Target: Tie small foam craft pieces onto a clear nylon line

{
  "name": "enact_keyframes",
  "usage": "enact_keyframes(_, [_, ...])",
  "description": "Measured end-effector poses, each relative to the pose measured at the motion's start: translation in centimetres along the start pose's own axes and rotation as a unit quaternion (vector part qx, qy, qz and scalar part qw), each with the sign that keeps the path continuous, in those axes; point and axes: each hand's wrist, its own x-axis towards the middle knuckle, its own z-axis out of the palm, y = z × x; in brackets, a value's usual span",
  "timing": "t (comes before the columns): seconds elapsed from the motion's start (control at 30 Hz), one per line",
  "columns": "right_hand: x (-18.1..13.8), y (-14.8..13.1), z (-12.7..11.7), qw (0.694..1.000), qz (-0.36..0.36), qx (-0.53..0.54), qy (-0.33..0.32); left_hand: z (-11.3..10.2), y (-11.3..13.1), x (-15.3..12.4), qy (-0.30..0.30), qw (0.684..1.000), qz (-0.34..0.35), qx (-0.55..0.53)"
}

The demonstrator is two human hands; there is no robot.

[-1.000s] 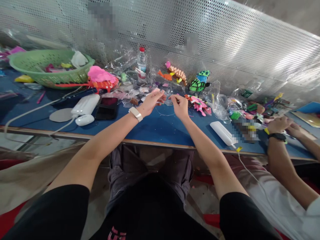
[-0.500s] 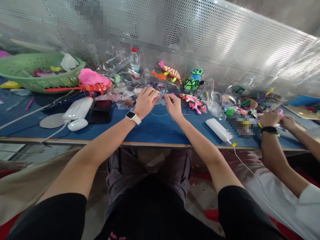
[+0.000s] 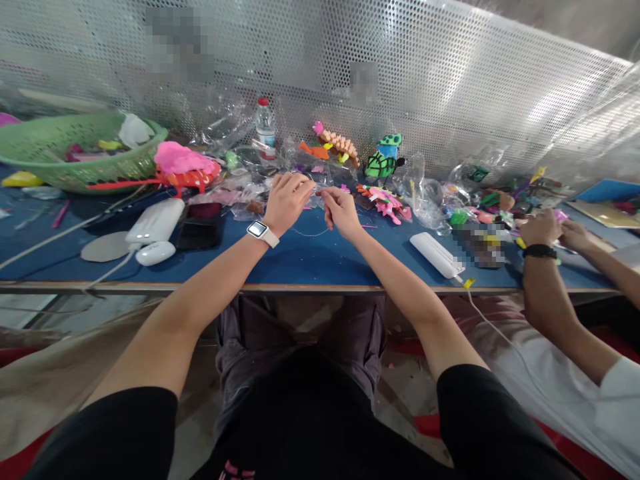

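Close together above the blue table, my left hand [image 3: 289, 200] and my right hand [image 3: 341, 208] work at fingertip level. A thin pale thread [image 3: 311, 235] sags in a curve below and between them. The right thumb and forefinger are pinched on it, as far as its line shows. My left fingers are bent together with the tips turned toward the right hand; what lies in them is too small to make out. Behind the hands lie clear plastic bags and bits. A pink clay figure [image 3: 384, 201] rests just right of my right hand.
Left stand a green basket [image 3: 60, 170], a pink-and-red clay creature [image 3: 185, 167], a white power bank [image 3: 157, 220] and a dark phone [image 3: 200, 225]. A bottle [image 3: 265, 130] and clay animals [image 3: 384, 157] line the back. Another person's hands [image 3: 543, 229] work at right beside another power bank [image 3: 436, 255].
Both hands have shifted slightly left in the picture, along with the whole scene. My fingertips have come closer together, and the thread's curve hangs a little differently.
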Motion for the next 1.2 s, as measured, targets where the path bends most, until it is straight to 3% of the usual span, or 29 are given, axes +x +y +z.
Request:
enact_keyframes(0.2, [0.0, -0.3, -0.1, 0.999, 0.018, -0.031, 0.026, 0.1, 0.3, 0.1, -0.004, 0.997, -0.028, -0.072])
enact_keyframes(0.47, [-0.1, -1.3, -1.0, 0.989, -0.051, -0.138, 0.034, 0.2, 0.5, 0.4, -0.040, 0.985, -0.066, -0.156])
enact_keyframes(0.83, [-0.1, -1.5, -1.5, 0.970, -0.125, -0.200, 0.052, 0.3, 0.6, 0.9, -0.088, 0.900, -0.176, -0.390])
enact_keyframes(0.93, [0.0, -1.4, -1.4, 0.978, -0.110, -0.171, 0.048, 0.5, 0.4, 0.8, -0.078, 0.906, -0.170, -0.380])
enact_keyframes(1.1, [0.1, -1.1, -1.4, 0.991, -0.049, -0.122, 0.018, 0.6, 0.4, 0.7, -0.068, 0.946, -0.108, -0.297])
enact_keyframes(1.2, [0.1, -1.0, -1.6, 0.991, -0.057, -0.121, 0.016, 0.5, 0.5, 0.7, -0.078, 0.953, -0.093, -0.279])
